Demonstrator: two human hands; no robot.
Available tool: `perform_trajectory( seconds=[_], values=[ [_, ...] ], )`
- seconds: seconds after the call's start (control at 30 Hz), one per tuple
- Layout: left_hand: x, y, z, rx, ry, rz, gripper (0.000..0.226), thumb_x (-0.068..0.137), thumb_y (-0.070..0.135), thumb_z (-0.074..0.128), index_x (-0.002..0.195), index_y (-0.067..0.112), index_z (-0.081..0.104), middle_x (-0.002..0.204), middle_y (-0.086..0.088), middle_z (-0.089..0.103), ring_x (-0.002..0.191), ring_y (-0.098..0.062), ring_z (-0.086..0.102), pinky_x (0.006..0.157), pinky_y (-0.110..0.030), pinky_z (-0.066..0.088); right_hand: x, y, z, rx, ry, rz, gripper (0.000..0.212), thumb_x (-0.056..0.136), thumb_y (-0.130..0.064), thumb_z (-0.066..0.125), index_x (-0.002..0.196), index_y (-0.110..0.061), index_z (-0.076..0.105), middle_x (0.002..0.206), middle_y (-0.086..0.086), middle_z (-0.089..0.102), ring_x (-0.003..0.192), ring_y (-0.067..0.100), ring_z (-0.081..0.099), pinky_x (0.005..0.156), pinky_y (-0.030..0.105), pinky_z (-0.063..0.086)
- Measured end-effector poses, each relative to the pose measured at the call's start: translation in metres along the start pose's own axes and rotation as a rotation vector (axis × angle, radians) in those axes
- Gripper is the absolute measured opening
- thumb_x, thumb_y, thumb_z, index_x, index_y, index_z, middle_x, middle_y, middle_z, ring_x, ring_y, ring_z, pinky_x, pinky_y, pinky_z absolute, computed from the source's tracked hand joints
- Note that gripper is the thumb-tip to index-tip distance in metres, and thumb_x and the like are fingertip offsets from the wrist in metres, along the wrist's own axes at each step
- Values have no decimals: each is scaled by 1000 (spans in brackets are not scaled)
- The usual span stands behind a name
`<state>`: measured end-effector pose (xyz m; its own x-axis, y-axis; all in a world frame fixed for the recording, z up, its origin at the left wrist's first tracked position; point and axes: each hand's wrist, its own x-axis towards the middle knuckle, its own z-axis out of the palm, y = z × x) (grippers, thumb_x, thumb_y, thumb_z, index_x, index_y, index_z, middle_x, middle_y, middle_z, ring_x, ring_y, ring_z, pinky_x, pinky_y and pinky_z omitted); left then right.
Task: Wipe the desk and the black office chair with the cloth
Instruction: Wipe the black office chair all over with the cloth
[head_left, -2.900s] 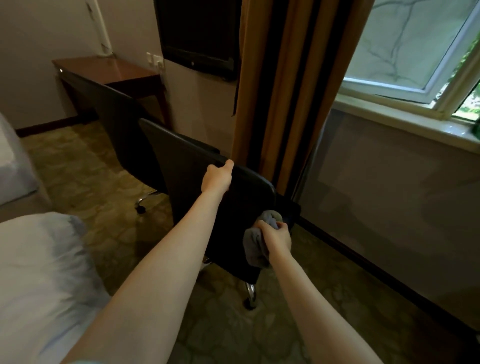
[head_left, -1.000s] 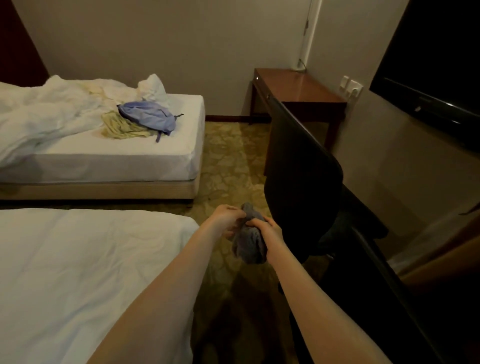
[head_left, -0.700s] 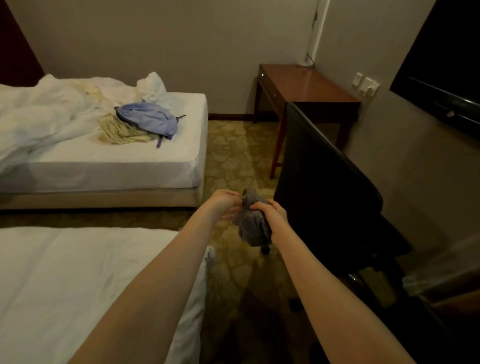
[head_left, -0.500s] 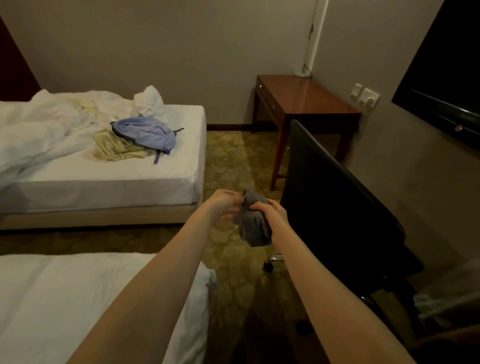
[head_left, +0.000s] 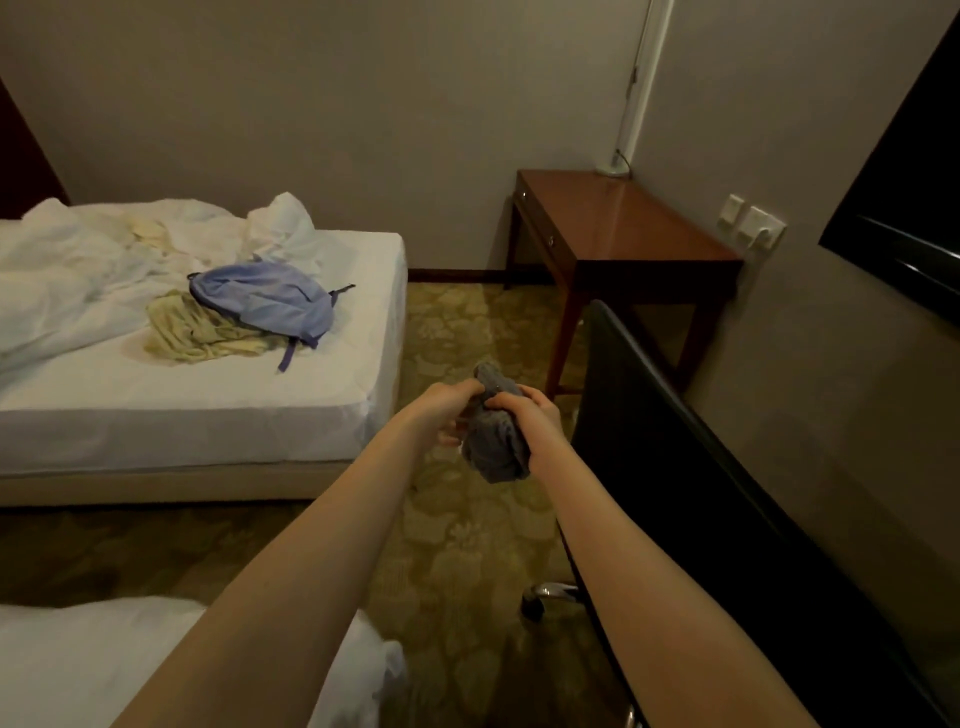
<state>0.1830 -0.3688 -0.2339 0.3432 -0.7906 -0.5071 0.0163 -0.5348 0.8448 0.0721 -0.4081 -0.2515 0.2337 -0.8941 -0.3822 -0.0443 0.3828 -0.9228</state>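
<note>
Holding the grey cloth (head_left: 494, 447) bunched in midair over the carpet, I grip its top with both hands: my left hand (head_left: 445, 410) pinches one side and my right hand (head_left: 531, 415) curls round the other. The black office chair (head_left: 675, 467) stands just to my right. The wooden desk (head_left: 623, 228) sits beyond it in the corner. A blue backpack (head_left: 265, 299) lies on the far bed (head_left: 208, 400).

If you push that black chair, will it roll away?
Probably: the black chair shows a caster wheel on a shiny leg, so it should roll, though the carpet may slow it. Its tall, thin back might make it wobble.
</note>
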Motion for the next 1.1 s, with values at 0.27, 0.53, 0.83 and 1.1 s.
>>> perform_trajectory(
  seconds=[0.27,0.53,0.83,1.1],
  values=[
    [87,74,12,19,28,52,17,92,30,51,89,15,58,79,0,57,74,-15,55,69,-27,45,112,-48,-3,29,-27,-16,47,80,-13,70,124,-15,54,110,9,59,104,28,56,95,42,48],
    [180,107,-4,-116,44,-18,42,86,38,61,117,10,57,107,-6,60,85,-18,57,59,-27,47,203,-74,20,74,-65,58,56,72,-15,76,125,-17,56,115,11,62,103,32,59,93,47,50],
    [309,154,-51,-29,29,-39,21,91,32,56,88,11,57,73,-4,55,60,-15,52,58,-26,43,329,-104,81,-12,-67,18,55,77,-11,73,128,-13,52,122,12,58,111,29,54,96,41,47],
    [415,225,-114,25,-3,-34,17,92,29,55,83,15,58,77,-2,58,71,-15,55,81,-31,44,434,-161,141,69,-56,22,56,78,-7,71,130,-11,51,118,12,56,103,26,52,86,36,46]
  ],
)
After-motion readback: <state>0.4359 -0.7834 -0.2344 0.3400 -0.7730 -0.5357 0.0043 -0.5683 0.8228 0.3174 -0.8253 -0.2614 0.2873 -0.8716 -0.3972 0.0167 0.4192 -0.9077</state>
